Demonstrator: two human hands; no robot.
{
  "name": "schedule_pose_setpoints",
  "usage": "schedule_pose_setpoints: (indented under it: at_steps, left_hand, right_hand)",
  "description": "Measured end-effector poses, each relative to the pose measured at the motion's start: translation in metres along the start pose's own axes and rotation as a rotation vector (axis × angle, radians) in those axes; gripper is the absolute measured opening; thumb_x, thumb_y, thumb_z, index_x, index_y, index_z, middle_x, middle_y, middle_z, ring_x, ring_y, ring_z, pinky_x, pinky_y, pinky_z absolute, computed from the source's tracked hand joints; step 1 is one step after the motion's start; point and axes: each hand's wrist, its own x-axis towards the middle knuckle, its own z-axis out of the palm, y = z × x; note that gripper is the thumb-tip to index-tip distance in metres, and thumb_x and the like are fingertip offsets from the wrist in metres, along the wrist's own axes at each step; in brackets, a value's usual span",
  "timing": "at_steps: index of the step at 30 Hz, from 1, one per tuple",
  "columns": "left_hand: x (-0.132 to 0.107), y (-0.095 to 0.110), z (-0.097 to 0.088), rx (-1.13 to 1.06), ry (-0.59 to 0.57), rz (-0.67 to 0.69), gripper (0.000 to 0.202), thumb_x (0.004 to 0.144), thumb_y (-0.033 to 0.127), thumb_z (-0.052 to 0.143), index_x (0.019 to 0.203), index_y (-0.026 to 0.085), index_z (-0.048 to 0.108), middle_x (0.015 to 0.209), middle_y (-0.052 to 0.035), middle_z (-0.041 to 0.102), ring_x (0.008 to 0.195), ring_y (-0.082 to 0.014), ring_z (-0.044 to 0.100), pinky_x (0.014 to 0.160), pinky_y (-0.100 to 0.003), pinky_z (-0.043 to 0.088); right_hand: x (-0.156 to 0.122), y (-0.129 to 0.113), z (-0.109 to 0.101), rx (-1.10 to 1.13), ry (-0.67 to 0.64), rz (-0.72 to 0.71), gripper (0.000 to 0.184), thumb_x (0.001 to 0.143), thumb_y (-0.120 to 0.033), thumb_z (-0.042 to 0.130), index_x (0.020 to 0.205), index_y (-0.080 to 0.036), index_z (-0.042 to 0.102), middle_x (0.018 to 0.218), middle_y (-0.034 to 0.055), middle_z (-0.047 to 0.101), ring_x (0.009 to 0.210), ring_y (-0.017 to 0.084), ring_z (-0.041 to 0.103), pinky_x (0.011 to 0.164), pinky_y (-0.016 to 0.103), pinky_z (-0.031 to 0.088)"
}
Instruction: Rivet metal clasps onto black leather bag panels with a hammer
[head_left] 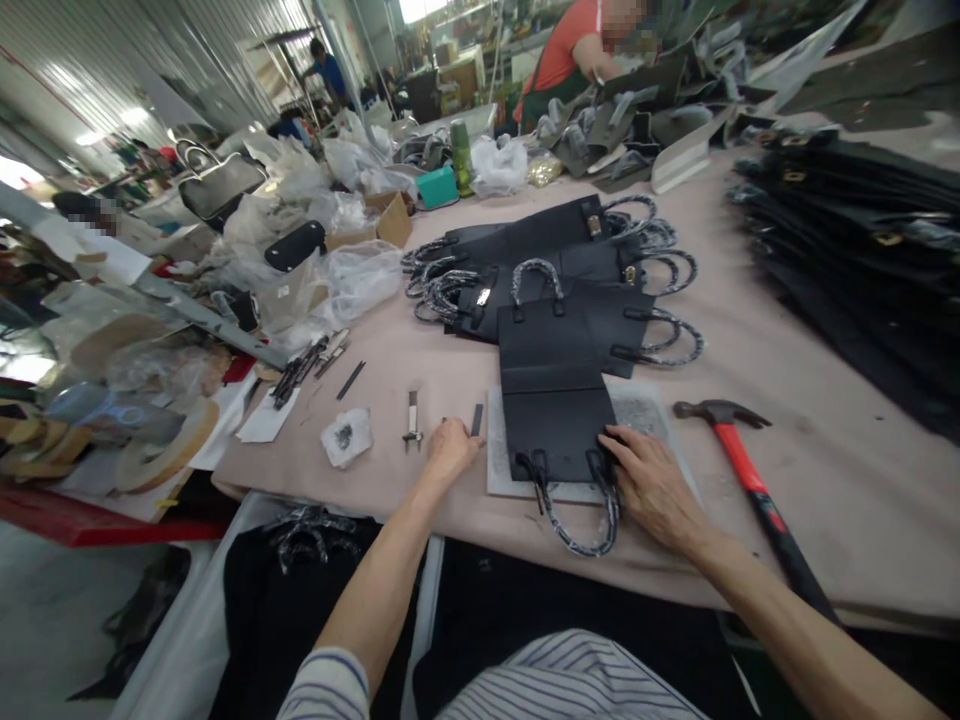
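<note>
A black bag panel (555,395) with a braided handle (577,520) lies on a grey slab (641,410) at the table's near edge. My right hand (651,485) rests flat on the panel's lower right corner, fingers stretched out beside the handle's fastening. My left hand (452,445) sits just left of the slab, fingers curled and pinching a small dark metal strip (477,419) on the table.
A red-handled hammer (742,465) lies right of the slab. A small metal tool (412,417), a white scrap (346,436) and dark strips lie to the left. Finished black panels (555,270) are stacked behind, more at right (862,250). A person in red works at the far end.
</note>
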Motion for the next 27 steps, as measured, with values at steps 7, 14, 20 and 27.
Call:
schedule_pose_setpoints:
  at_steps: [7, 14, 20, 27]
  left_hand:
    - [0.017, -0.004, -0.007, -0.231, -0.166, -0.056, 0.012, 0.073, 0.018, 0.072, 0.063, 0.015, 0.067, 0.052, -0.0061, 0.063, 0.063, -0.0214, 0.068, 0.056, -0.024, 0.042]
    - [0.005, -0.030, -0.001, -0.675, -0.347, -0.058, 0.027, 0.085, 0.038, 0.068, 0.075, 0.013, 0.063, 0.063, -0.0036, 0.067, 0.042, -0.0082, 0.050, 0.040, -0.017, 0.032]
    - [-0.016, -0.029, 0.014, -1.446, -0.456, -0.001, 0.053, 0.061, 0.039, 0.094, 0.094, 0.012, 0.063, 0.080, -0.0047, 0.072, 0.053, -0.0086, 0.061, 0.049, -0.017, 0.048]
    - [-0.029, 0.013, 0.019, -1.605, -0.410, 0.149, 0.060, 0.068, 0.037, 0.093, 0.116, 0.015, 0.064, 0.094, -0.0060, 0.076, 0.072, -0.0159, 0.072, 0.064, -0.024, 0.060]
  right_hand:
    - [0.003, -0.006, -0.003, 0.020, 0.003, 0.029, 0.045, 0.096, -0.017, 0.041, 0.138, -0.019, 0.057, 0.143, 0.0155, 0.055, 0.134, 0.032, 0.050, 0.115, 0.058, 0.039]
    - [0.002, -0.007, -0.004, 0.024, 0.023, 0.032, 0.046, 0.095, -0.016, 0.042, 0.139, -0.018, 0.057, 0.142, 0.0158, 0.055, 0.134, 0.032, 0.050, 0.114, 0.060, 0.039]
    - [0.002, -0.007, -0.005, 0.016, 0.008, 0.040, 0.045, 0.095, -0.015, 0.043, 0.138, -0.018, 0.057, 0.143, 0.0157, 0.054, 0.135, 0.032, 0.049, 0.115, 0.059, 0.037]
    - [0.006, -0.011, -0.010, -0.007, -0.008, 0.046, 0.042, 0.095, -0.014, 0.044, 0.135, -0.017, 0.056, 0.142, 0.0156, 0.054, 0.134, 0.031, 0.049, 0.116, 0.056, 0.036]
